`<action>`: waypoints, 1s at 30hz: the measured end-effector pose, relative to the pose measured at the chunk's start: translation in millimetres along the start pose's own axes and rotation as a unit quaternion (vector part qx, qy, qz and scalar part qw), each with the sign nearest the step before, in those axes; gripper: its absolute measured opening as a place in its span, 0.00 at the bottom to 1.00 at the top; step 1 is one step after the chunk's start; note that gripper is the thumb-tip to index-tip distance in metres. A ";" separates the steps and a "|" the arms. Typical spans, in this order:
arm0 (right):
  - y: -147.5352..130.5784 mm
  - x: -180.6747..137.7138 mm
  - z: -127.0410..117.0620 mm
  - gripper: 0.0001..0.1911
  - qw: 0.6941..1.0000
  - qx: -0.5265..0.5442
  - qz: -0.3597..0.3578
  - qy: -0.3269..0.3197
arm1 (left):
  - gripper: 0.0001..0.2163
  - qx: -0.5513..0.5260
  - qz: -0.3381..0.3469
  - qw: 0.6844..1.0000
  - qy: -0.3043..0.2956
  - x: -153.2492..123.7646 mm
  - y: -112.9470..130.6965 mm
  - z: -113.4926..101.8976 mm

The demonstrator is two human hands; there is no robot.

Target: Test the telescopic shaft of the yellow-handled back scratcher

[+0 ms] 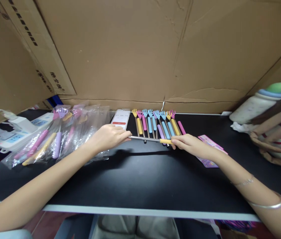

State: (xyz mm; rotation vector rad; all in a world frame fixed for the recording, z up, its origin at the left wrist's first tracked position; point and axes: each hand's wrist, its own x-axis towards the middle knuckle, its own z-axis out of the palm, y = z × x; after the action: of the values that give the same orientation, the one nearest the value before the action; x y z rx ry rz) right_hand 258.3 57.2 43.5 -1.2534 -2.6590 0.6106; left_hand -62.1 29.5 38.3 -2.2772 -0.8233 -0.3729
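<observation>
A telescopic back scratcher [145,138] with a metal rod and yellow handle is held level above the black table. My left hand [111,135] is closed round the rod's left end, and the fingers hide the tip there. The yellow handle's right end is pinched by my right hand [189,144]. Just behind the hands lies a row of several back scratchers [149,124] with yellow, pink, blue and purple handles, their claw heads facing the back. Close to my left forearm are clear plastic bags [90,132], some with back scratchers [58,144] inside.
A phone [120,119] with a timer lies behind my left hand. On the left sits a white power strip [13,137] with plugs. Purple-pink cards [211,142] lie by my right forearm. A white bottle [253,106] and a bag with tan handles [267,132] occupy the right side. Cardboard [142,49] walls the back.
</observation>
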 end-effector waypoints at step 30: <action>0.9 1.7 5.5 0.17 0.986 -0.110 0.007 0.127 | 0.16 -0.110 -0.073 0.983 -0.128 -0.6 2.6 5.8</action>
State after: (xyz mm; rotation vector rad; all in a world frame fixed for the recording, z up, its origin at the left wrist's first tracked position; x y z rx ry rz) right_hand 256.3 57.4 38.1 -1.3056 -2.5562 0.1449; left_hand -60.7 31.7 32.6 -2.5120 -1.1340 -0.2487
